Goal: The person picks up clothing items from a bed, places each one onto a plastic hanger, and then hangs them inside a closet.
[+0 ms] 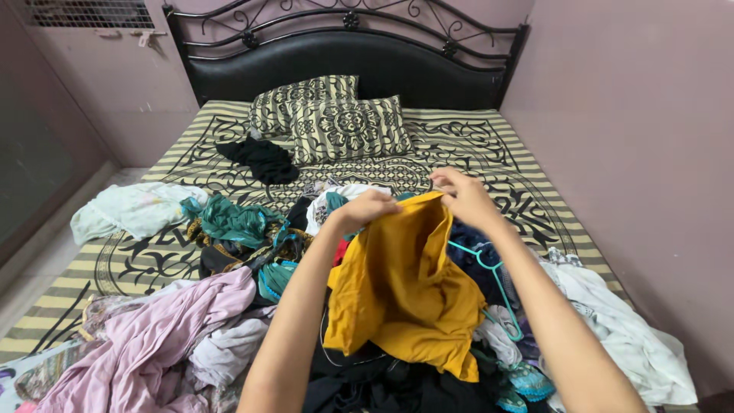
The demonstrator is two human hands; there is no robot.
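A mustard-yellow garment (401, 287) hangs from both my hands above a heap of clothes on the bed. My left hand (365, 208) grips its top edge on the left, fingers closed on the cloth. At the garment's upper right corner my right hand (464, 196) pinches the fabric. A teal plastic hanger (497, 283) lies just under my right forearm, on dark blue clothing. Black clothes (382, 382) lie below the yellow garment.
Pink cloth (153, 336), a teal garment (233, 220), a pale green cloth (134, 208) and white cloth (627, 336) lie on the patterned bedsheet (489, 145). Two pillows (336, 122) and a black garment (264, 159) rest near the black headboard (344, 65). A pink wall (642, 138) runs along the right.
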